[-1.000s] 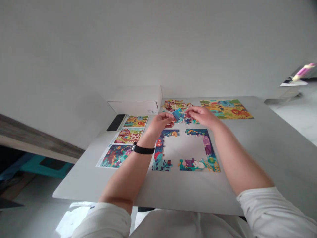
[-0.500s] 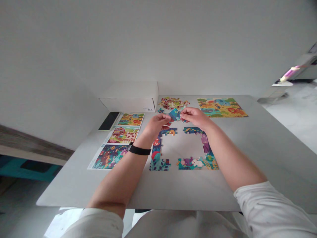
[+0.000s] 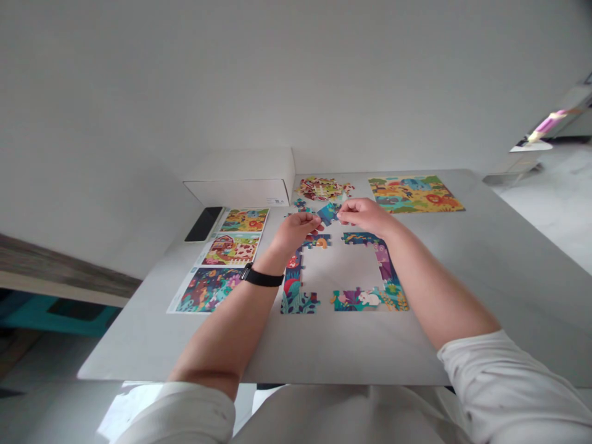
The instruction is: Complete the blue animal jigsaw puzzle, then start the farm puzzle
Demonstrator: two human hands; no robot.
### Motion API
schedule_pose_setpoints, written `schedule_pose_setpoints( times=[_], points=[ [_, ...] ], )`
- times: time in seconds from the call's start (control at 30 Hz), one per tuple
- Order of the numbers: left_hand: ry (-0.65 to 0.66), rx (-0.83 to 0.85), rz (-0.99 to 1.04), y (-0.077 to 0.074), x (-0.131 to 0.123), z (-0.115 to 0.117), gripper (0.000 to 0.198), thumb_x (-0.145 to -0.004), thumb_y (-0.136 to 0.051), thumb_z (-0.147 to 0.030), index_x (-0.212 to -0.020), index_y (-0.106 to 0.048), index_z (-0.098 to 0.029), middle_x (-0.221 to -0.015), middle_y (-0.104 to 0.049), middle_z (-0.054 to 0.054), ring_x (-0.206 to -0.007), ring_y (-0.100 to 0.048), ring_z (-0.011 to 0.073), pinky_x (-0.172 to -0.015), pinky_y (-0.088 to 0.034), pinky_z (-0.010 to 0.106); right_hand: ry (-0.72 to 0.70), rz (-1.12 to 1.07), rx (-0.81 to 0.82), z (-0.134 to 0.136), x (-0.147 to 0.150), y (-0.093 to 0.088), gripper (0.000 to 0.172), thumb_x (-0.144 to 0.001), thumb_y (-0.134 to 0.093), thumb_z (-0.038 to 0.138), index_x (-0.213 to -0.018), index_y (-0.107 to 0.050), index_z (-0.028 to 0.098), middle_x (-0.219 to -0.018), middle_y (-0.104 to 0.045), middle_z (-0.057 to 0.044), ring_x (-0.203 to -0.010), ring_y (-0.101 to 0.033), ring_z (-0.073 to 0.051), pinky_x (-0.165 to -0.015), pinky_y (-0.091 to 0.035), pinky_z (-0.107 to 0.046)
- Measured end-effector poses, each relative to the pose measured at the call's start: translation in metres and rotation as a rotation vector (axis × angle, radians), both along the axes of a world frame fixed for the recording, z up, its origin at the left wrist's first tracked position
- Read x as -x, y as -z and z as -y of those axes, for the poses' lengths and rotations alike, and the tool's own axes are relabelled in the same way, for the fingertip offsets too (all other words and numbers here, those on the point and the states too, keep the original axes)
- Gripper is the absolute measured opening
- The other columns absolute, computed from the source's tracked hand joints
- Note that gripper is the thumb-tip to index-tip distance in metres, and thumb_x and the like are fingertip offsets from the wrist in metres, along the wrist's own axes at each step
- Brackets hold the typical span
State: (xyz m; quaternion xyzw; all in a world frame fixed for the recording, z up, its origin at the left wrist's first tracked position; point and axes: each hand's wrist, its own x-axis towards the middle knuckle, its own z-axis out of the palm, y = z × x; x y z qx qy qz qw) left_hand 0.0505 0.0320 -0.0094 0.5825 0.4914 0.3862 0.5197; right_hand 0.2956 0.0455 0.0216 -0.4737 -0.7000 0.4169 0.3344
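While pinching a blue puzzle piece (image 3: 328, 214) between fingers of left hand (image 3: 296, 232), has right hand (image 3: 369, 217) at its right edge, cannot tell if clamped, beyond the far side of the puzzle border (image 3: 346, 301)

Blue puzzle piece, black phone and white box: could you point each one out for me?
Blue puzzle piece (image 3: 327, 214): head view, middle of its face.
Black phone (image 3: 203, 224): head view, middle of its dark top.
White box (image 3: 238, 193): head view, front side.
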Motion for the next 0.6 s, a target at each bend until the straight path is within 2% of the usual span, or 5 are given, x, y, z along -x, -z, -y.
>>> schedule_pose_setpoints(
  times=[0.13, 0.43, 0.53, 0.6],
  points=[
    [-0.010, 0.015, -0.006, -0.001, 0.002, -0.001, 0.056, -0.076, -0.086, -0.074, -0.085, -0.071, -0.021, -0.093, -0.080, 0.008, -0.084, -0.072, 0.0191, -0.072, -0.057, 0.030, -0.009, 0.073, 0.021, -0.001, -0.003, 0.002, 0.027, -0.084, -0.079, 0.050, -0.078, -0.071, 0.024, -0.078, -0.075, 0.000, -0.073, -0.064, -0.017, -0.077, -0.052, -0.033],
    [0.057, -0.010, -0.008, 0.000, 0.000, -0.002, 0.056, -0.077, -0.085, -0.073, -0.079, -0.068, -0.019, -0.082, -0.075, 0.006, -0.069, -0.062, 0.0128, -0.064, -0.051, 0.026, -0.077, 0.215, 0.040, -0.005, -0.011, 0.004, 0.020, -0.087, -0.079, 0.043, -0.079, -0.075, 0.024, -0.082, -0.079, -0.002, -0.077, -0.070, -0.020, -0.080, -0.054, -0.033],
    [0.070, -0.026, -0.034, 0.000, 0.001, -0.002, 0.057, -0.078, -0.082, -0.072, -0.078, -0.066, -0.018, -0.079, -0.073, 0.005, -0.066, -0.059, 0.0117, -0.061, -0.047, 0.024, -0.047, 0.283, -0.023, -0.009, -0.016, 0.005, 0.012, -0.089, -0.075, 0.035, -0.088, -0.077, 0.024, -0.088, -0.081, -0.004, -0.082, -0.073, -0.022, -0.082, -0.055, -0.035],
    [0.070, -0.034, -0.051, 0.000, 0.001, -0.002, 0.055, -0.080, -0.081, -0.070, -0.076, -0.064, -0.018, -0.075, -0.071, 0.004, -0.064, -0.058, 0.0112, -0.060, -0.046, 0.023, 0.012, 0.270, -0.140, -0.011, -0.018, 0.006, 0.014, -0.087, -0.073, 0.029, -0.099, -0.077, 0.023, -0.096, -0.082, -0.005, -0.086, -0.073, -0.022, -0.084, -0.056, -0.036]
  ],
)
